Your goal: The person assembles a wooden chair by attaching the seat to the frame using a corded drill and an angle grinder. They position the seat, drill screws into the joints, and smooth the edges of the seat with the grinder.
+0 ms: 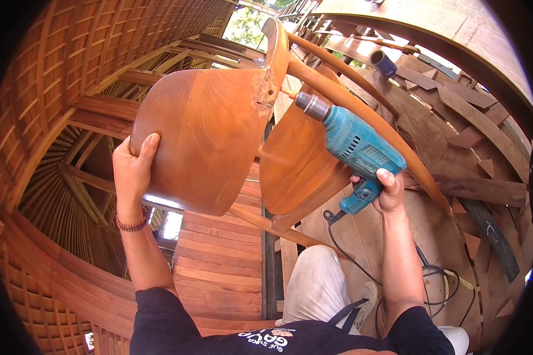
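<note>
A person steadies a smooth, curved brown wooden chair in front of the body while holding a teal electric drill with a metal chuck at its frame.

The left grip is clasped around the rounded outer edge of the chair's broad panel, thumb lying on the near face; the right grip is wrapped around the drill's handle, the chuck pointing up and left toward a small round hole in the frame; whether the bit touches wood cannot be told. A thin black power cord hangs from the handle.
</note>
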The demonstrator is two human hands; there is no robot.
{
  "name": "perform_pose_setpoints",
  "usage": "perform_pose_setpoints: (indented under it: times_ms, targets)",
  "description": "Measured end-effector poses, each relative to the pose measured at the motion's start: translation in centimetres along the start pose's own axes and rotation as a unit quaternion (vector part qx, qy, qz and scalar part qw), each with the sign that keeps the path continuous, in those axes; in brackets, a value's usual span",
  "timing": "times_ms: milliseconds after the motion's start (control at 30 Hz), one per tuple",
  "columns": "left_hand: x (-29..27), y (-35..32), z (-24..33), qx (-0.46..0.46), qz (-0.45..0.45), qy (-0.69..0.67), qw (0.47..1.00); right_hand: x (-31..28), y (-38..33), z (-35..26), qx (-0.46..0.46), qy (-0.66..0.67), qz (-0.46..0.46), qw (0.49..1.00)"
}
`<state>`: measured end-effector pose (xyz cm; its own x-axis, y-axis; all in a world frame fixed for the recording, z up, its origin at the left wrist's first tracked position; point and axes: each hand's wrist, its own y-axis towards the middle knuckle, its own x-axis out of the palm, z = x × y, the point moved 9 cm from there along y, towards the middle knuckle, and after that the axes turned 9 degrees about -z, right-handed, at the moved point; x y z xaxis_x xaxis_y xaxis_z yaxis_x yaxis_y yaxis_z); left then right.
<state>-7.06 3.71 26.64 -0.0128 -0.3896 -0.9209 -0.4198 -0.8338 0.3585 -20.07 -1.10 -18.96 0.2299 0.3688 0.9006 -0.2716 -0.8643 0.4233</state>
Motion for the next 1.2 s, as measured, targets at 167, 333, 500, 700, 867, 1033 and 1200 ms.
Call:
perform_pose_setpoints:
  times_ms: [167,333,500,700,867,1033,1200]
  targets:
    - [0.1,0.2,0.0,-0.001,0.01,-0.03,0.999,0.1,0.1,-0.3,-0.016,-0.007,-0.006,1.0]
    - [0.1,0.0,0.0,0.003,0.009,-0.029,1.0,0.1,0.1,-0.3,-0.016,-0.002,-0.01,1.0]
    - [0.2,0.1,0.3,0.0,0.006,-0.034,0.999,-1.5,-2.0,-1.8,-0.022,-0.015,0.021,0.999]
    - [0.2,0.0,0.4,0.008,0.016,-0.036,0.999,-6.4,-6.3,-8.5,-0.055,-0.093,0.097,0.989]
    - [0.2,0.1,0.1,0.011,0.023,-0.011,1.0,-14.2,-11.7,-14.0,-0.057,-0.12,0.207,0.969]
    - [0.0,-0.1,0.4,0.014,0.033,-0.015,0.999,-21.7,-18.2,-14.4,-0.019,-0.044,0.324,0.945]
    - [0.0,0.1,-0.1,-0.001,0.026,0.0,1.0,-26.3,-22.0,-15.8,-0.038,-0.089,0.411,0.906]
